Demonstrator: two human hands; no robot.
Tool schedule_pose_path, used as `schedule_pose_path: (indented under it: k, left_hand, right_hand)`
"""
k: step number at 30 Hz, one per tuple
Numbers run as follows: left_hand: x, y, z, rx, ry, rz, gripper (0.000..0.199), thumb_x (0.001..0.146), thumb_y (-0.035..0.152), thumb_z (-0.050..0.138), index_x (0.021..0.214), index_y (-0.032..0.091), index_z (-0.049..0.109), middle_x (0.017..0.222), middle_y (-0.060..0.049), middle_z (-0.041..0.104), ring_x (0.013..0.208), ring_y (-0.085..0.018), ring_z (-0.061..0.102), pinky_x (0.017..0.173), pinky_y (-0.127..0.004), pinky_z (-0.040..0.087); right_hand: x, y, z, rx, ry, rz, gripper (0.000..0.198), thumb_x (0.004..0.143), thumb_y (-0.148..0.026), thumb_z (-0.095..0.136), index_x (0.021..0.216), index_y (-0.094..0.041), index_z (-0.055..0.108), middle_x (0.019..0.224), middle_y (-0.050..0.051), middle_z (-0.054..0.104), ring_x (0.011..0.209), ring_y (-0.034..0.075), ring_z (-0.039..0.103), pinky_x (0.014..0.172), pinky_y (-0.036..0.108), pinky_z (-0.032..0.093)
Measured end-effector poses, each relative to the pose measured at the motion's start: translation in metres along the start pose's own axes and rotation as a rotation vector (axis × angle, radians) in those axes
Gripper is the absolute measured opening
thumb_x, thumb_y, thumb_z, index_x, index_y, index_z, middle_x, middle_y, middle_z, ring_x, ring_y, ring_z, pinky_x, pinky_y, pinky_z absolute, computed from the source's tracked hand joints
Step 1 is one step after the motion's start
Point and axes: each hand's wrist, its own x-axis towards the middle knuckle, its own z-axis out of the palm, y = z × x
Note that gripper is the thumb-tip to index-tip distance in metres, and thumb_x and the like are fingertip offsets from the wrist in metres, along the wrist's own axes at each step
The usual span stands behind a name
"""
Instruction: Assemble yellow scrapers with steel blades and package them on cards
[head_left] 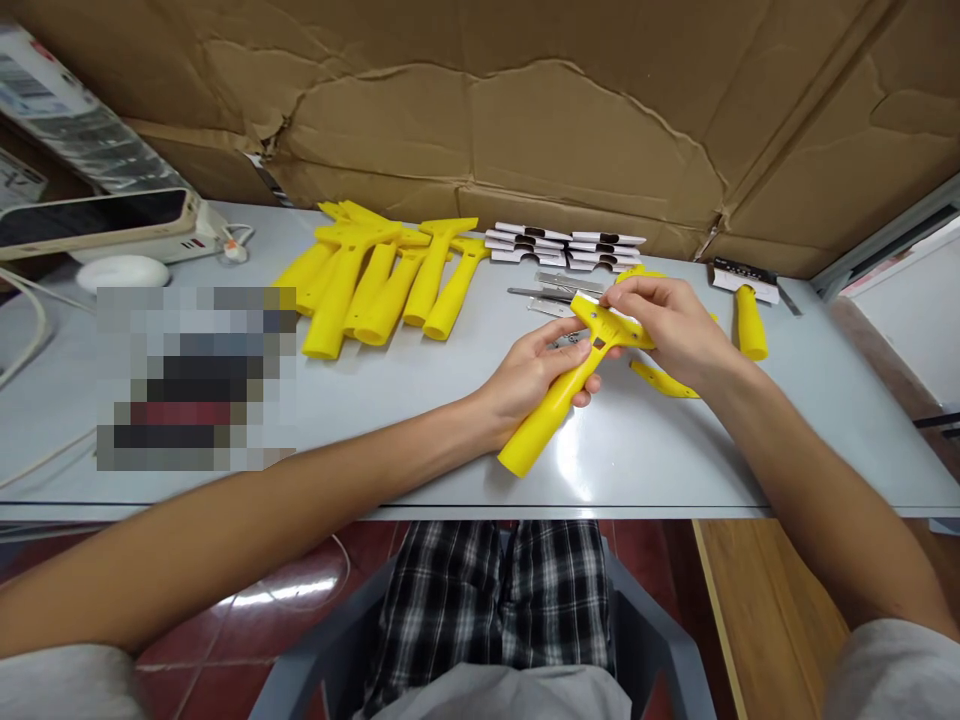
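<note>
Ok so closest to the camera, on the near side of the yellow T-handle, you've got black-and-white plaid pants in a gray chair, then the front edge of the pale table. The T-handle itself is held up over that front part, tilted, tube end toward the person and the wide head pointing away. Left hand is wrapped around its neck, thumb on top. Right hand has its fingers closed in on the head; can't tell if there's anything small pinched in there too. Just right of the T-handle, partly under the right hand, lies a loose yellow piece. Right past its head there are some thin metal bits. Well off to the right is 1 more yellow handle, with a black-and-white pack just behind it. Left of the T-handle there's a pile of similar yellow handles, some overlapping, and way further left a white mouse and a phone. Behind the T-handle sit 2 stacks of small white packs, and farthest back is a creased cardboard wall.
</note>
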Motion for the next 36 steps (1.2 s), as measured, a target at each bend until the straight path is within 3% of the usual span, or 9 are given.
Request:
schedule_pose_path:
  k: [5, 15, 20, 24, 26, 27, 31, 33, 36]
  left_hand:
    - [0.000, -0.001, 0.001, 0.016, -0.005, -0.003, 0.033, 0.094, 0.019, 0.082, 0.120, 0.019, 0.063, 0.100, -0.008, 0.076, 0.063, -0.012, 0.068, 0.056, -0.025, 0.048]
    - [-0.001, -0.005, 0.002, 0.055, -0.016, 0.023, 0.031, 0.094, 0.019, 0.081, 0.117, 0.017, 0.061, 0.106, -0.011, 0.080, 0.060, -0.011, 0.068, 0.055, -0.025, 0.049]
    - [-0.001, -0.003, 0.003, 0.047, 0.013, 0.017, 0.030, 0.096, 0.014, 0.078, 0.122, 0.014, 0.063, 0.105, -0.012, 0.080, 0.060, -0.012, 0.068, 0.054, -0.025, 0.048]
    - [0.002, 0.001, 0.003, 0.018, 0.071, 0.028, 0.022, 0.102, 0.012, 0.070, 0.122, 0.015, 0.062, 0.107, -0.013, 0.081, 0.060, -0.011, 0.066, 0.054, -0.025, 0.047]
    - [0.004, 0.004, 0.003, 0.003, 0.134, 0.039, 0.017, 0.105, 0.011, 0.064, 0.121, 0.015, 0.061, 0.108, -0.014, 0.082, 0.061, -0.010, 0.065, 0.055, -0.025, 0.047]
    - [0.005, 0.006, 0.002, -0.002, 0.165, 0.049, 0.015, 0.107, 0.011, 0.062, 0.122, 0.014, 0.061, 0.109, -0.014, 0.082, 0.062, -0.010, 0.065, 0.056, -0.024, 0.047]
    - [0.010, 0.011, 0.000, -0.010, 0.259, 0.108, 0.013, 0.109, 0.009, 0.057, 0.120, 0.014, 0.061, 0.111, -0.014, 0.082, 0.065, -0.010, 0.066, 0.058, -0.024, 0.051]
    - [0.011, 0.013, 0.000, -0.003, 0.298, 0.130, 0.012, 0.109, 0.009, 0.057, 0.120, 0.014, 0.059, 0.111, -0.013, 0.082, 0.066, -0.010, 0.067, 0.059, -0.024, 0.052]
    - [0.013, 0.015, -0.001, 0.006, 0.336, 0.158, 0.011, 0.110, 0.010, 0.056, 0.120, 0.015, 0.057, 0.110, -0.012, 0.081, 0.066, -0.010, 0.068, 0.059, -0.024, 0.054]
  right_hand:
    - [0.000, 0.000, 0.003, 0.004, 0.030, 0.027, 0.050, 0.084, -0.039, 0.083, 0.117, -0.015, 0.054, 0.096, 0.005, 0.070, 0.075, 0.010, 0.069, 0.064, 0.024, 0.058]
    - [-0.001, 0.002, 0.003, -0.049, 0.052, 0.018, 0.061, 0.075, -0.040, 0.090, 0.115, -0.015, 0.052, 0.091, 0.003, 0.069, 0.071, 0.011, 0.068, 0.064, 0.026, 0.061]
    - [0.002, 0.004, 0.006, -0.081, 0.059, 0.018, 0.060, 0.078, -0.046, 0.091, 0.117, -0.015, 0.056, 0.092, 0.003, 0.070, 0.071, 0.009, 0.066, 0.065, 0.025, 0.061]
    - [0.005, 0.000, -0.023, -0.323, 0.215, -0.161, 0.047, 0.094, -0.056, 0.077, 0.111, -0.014, 0.066, 0.097, 0.007, 0.072, 0.074, 0.006, 0.062, 0.064, 0.019, 0.051]
    - [0.006, -0.002, -0.051, -0.540, 0.374, -0.320, 0.045, 0.093, -0.057, 0.077, 0.104, -0.013, 0.071, 0.101, 0.008, 0.072, 0.078, 0.006, 0.060, 0.070, 0.020, 0.050]
    - [0.007, -0.003, -0.065, -0.685, 0.386, -0.345, 0.045, 0.092, -0.056, 0.079, 0.104, -0.013, 0.075, 0.101, 0.008, 0.072, 0.079, 0.006, 0.057, 0.076, 0.022, 0.050]
    - [0.013, 0.006, -0.101, -1.120, 0.192, -0.176, 0.047, 0.086, -0.058, 0.083, 0.115, -0.020, 0.083, 0.109, 0.008, 0.070, 0.089, 0.012, 0.055, 0.092, 0.030, 0.048]
    - [0.019, 0.016, -0.101, -1.208, 0.123, -0.128, 0.051, 0.090, -0.059, 0.079, 0.126, -0.024, 0.083, 0.116, 0.010, 0.068, 0.096, 0.015, 0.056, 0.094, 0.032, 0.047]
    - [0.026, 0.029, -0.094, -1.236, 0.080, -0.168, 0.047, 0.097, -0.054, 0.071, 0.132, -0.023, 0.082, 0.118, 0.012, 0.067, 0.105, 0.018, 0.057, 0.098, 0.034, 0.046]
